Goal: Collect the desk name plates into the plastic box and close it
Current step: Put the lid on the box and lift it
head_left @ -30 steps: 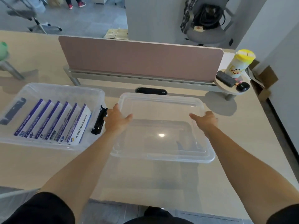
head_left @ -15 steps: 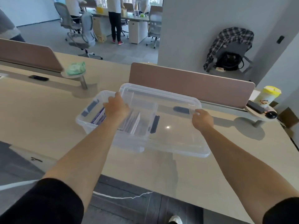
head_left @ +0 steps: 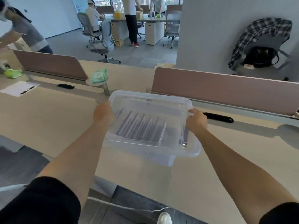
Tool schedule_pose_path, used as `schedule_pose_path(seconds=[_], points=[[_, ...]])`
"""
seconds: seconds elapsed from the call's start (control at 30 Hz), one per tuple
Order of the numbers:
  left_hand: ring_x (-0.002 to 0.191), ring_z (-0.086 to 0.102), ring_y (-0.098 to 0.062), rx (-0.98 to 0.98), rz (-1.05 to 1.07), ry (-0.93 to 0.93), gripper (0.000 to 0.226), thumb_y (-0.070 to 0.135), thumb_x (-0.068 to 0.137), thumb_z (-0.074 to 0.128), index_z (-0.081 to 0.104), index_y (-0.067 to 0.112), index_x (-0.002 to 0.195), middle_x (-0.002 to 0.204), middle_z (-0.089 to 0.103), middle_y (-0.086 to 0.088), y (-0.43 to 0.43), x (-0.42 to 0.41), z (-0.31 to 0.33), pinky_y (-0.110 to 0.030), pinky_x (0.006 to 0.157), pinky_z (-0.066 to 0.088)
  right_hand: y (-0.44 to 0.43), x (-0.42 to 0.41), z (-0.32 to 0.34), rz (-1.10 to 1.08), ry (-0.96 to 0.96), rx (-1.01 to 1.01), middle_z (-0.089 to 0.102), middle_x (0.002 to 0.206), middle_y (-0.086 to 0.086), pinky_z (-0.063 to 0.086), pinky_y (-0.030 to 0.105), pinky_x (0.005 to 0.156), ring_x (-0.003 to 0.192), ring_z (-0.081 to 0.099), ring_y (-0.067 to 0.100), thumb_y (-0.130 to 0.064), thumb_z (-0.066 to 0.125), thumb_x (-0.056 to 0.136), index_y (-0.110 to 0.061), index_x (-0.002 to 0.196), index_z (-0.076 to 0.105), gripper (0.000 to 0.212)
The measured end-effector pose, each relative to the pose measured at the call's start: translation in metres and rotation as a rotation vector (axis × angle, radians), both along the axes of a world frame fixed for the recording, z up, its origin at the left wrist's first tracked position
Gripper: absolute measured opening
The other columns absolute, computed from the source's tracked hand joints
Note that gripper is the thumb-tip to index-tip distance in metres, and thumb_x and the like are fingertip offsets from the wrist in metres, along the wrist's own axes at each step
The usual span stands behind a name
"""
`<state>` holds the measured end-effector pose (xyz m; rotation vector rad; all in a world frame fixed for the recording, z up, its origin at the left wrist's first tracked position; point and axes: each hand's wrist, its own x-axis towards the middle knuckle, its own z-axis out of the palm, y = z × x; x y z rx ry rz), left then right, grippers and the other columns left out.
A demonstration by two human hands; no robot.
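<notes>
Lid (head_left: 146,98): lying over the box (head_left: 167,160), between both hands
Left hand (head_left: 103,112): gripping the lid's left edge
Right hand (head_left: 196,122): pinching its right edge
Plates (head_left: 140,128): standing in a row inside the box

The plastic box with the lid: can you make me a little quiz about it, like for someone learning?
1. True or false: the name plates lie outside the plastic box.
2. What do the left hand and right hand grip? A) lid B) cup C) book
3. Fill in: the soft pack behind the box is coloured ____.
Key: 1 false; 2 A; 3 green.
</notes>
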<state>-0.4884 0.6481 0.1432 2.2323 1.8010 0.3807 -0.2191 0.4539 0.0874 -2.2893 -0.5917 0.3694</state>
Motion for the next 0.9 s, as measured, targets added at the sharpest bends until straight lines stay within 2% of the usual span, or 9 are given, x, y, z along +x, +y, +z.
schedule_pose_path(seconds=[0.13, 0.2, 0.3, 0.43, 0.57, 0.67, 0.9], points=[[0.124, 0.052, -0.036, -0.004, -0.040, 0.030, 0.055, 0.000, 0.090, 0.054, 0.047, 0.015, 0.143, 0.134, 0.056, -0.018, 0.043, 0.008, -0.009, -0.042, 0.099, 0.044, 0.037, 0.014, -0.010, 0.016, -0.008, -0.041, 0.066, 0.115, 0.013, 0.044, 0.025, 0.066, 0.087, 0.062, 0.029, -0.015, 0.047, 0.097, -0.019, 0.133, 0.053, 0.037], [0.121, 0.054, -0.037, -0.034, -0.065, 0.043, 0.057, 0.002, 0.090, 0.054, 0.045, 0.017, 0.145, 0.131, 0.058, -0.018, 0.062, 0.012, -0.018, -0.042, 0.096, 0.046, 0.052, 0.020, -0.014, 0.013, -0.035, -0.066, 0.067, 0.113, 0.015, 0.045, 0.027, 0.064, 0.085, 0.063, 0.029, -0.016, 0.048, 0.097, -0.018, 0.134, 0.053, 0.037], [0.120, 0.054, -0.040, -0.096, -0.127, 0.011, 0.053, 0.010, 0.094, 0.054, 0.043, 0.016, 0.145, 0.130, 0.057, -0.021, 0.084, 0.019, -0.034, -0.044, 0.097, 0.047, 0.061, 0.021, -0.023, -0.016, -0.035, -0.113, 0.067, 0.113, 0.018, 0.054, 0.035, 0.073, 0.091, 0.066, 0.033, -0.013, 0.048, 0.097, -0.017, 0.134, 0.054, 0.038], [0.112, 0.058, -0.040, -0.143, -0.225, -0.017, 0.044, 0.014, 0.096, 0.052, 0.046, 0.017, 0.139, 0.124, 0.060, -0.021, 0.110, 0.029, -0.067, -0.042, 0.088, 0.049, 0.067, 0.007, -0.044, -0.097, -0.059, -0.165, 0.063, 0.122, 0.016, 0.050, 0.030, 0.070, 0.091, 0.065, 0.031, -0.006, 0.047, 0.095, -0.017, 0.136, 0.054, 0.042], [0.105, 0.061, -0.040, -0.184, -0.268, -0.056, 0.038, 0.000, 0.092, 0.045, 0.053, 0.013, 0.128, 0.115, 0.062, -0.020, 0.127, 0.036, -0.092, -0.042, 0.084, 0.051, 0.072, -0.016, -0.051, -0.230, -0.104, -0.208, 0.058, 0.130, 0.017, 0.045, 0.028, 0.077, 0.105, 0.062, 0.031, 0.004, 0.048, 0.092, -0.011, 0.138, 0.053, 0.049], [0.101, 0.060, -0.041, -0.165, -0.336, -0.045, 0.034, -0.002, 0.093, 0.039, 0.052, 0.006, 0.123, 0.110, 0.062, -0.022, 0.133, 0.036, -0.101, -0.044, 0.083, 0.050, 0.073, -0.037, -0.054, -0.306, -0.103, -0.251, 0.055, 0.130, 0.020, 0.047, 0.033, 0.083, 0.108, 0.059, 0.034, 0.010, 0.045, 0.089, -0.008, 0.141, 0.050, 0.055], [0.102, 0.060, -0.039, -0.128, -0.416, -0.026, 0.035, -0.002, 0.095, 0.034, 0.048, 0.004, 0.126, 0.113, 0.062, -0.020, 0.139, 0.031, -0.109, -0.044, 0.080, 0.047, 0.070, -0.044, -0.057, -0.313, -0.130, -0.283, 0.057, 0.130, 0.019, 0.051, 0.036, 0.079, 0.107, 0.060, 0.037, 0.008, 0.045, 0.092, -0.009, 0.141, 0.050, 0.052]])
